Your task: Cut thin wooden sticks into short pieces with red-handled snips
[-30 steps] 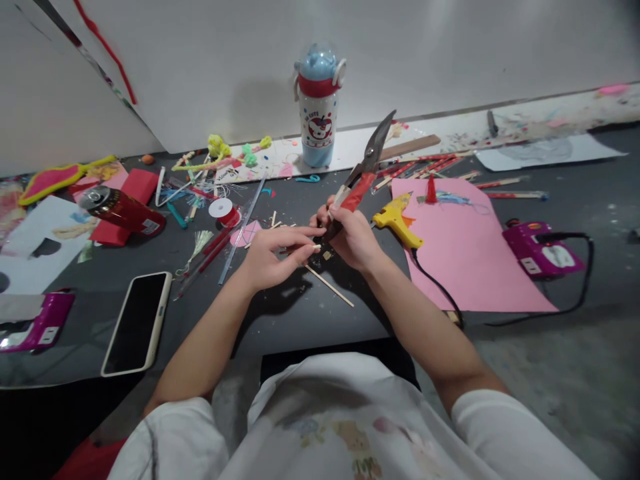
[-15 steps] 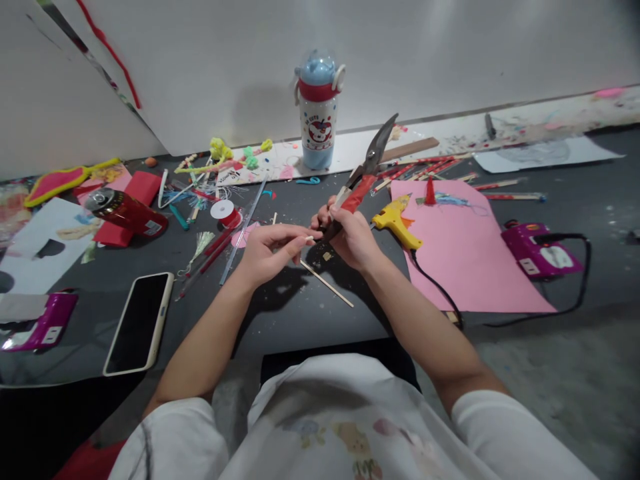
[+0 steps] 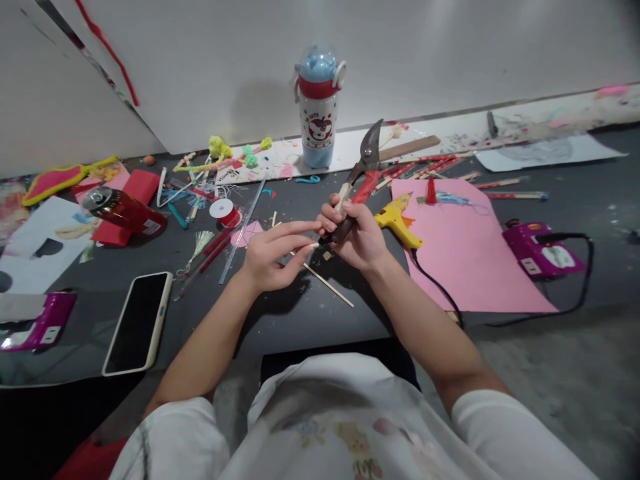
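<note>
My right hand (image 3: pixel 358 235) grips the handles of red-handled metal shears (image 3: pixel 363 175), whose blades point up and away toward the wall. My left hand (image 3: pixel 273 252) is closed in a pinch on a short pale wooden stick piece (image 3: pixel 313 246), its tip next to my right hand's fingers. A thin wooden skewer (image 3: pixel 327 285) lies on the dark table just below both hands.
A yellow glue gun (image 3: pixel 396 219) rests at the edge of a pink paper sheet (image 3: pixel 465 257). A phone (image 3: pixel 139 322) lies at the left, with a red can (image 3: pixel 123 210), a ribbon spool (image 3: pixel 223 211) and a blue-and-white bottle (image 3: pixel 317 109) beyond. A purple device (image 3: pixel 537 248) with a cable sits right.
The shears have tilted more upright and swung slightly left. My left hand's fingers have shifted, still pinching the stick piece against my right hand.
</note>
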`<state>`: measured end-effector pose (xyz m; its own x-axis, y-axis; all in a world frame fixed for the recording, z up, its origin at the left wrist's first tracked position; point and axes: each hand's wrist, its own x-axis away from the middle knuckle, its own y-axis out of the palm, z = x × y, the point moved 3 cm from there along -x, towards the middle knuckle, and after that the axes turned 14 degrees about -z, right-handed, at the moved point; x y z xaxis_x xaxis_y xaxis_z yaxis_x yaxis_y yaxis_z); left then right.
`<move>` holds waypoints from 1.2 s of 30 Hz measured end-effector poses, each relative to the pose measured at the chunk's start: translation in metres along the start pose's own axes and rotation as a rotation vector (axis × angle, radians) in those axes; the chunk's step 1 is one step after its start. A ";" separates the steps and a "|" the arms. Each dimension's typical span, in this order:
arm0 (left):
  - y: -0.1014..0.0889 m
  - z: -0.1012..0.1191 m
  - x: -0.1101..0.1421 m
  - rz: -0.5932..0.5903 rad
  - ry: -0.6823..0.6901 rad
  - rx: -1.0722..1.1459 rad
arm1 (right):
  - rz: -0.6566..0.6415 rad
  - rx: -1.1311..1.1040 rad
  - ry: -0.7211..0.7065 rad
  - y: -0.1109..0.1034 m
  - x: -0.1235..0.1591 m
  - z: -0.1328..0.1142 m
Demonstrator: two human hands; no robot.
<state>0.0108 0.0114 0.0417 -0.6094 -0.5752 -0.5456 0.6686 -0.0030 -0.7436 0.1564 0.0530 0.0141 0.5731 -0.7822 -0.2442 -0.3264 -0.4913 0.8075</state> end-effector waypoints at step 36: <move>-0.003 0.000 -0.001 0.055 -0.102 -0.011 | 0.114 0.223 0.004 -0.009 -0.005 0.011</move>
<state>0.0098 0.0121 0.0443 -0.5254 -0.6545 -0.5436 0.6946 0.0390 -0.7183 0.1478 0.0569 0.0021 0.5256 -0.8364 -0.1556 -0.5470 -0.4723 0.6912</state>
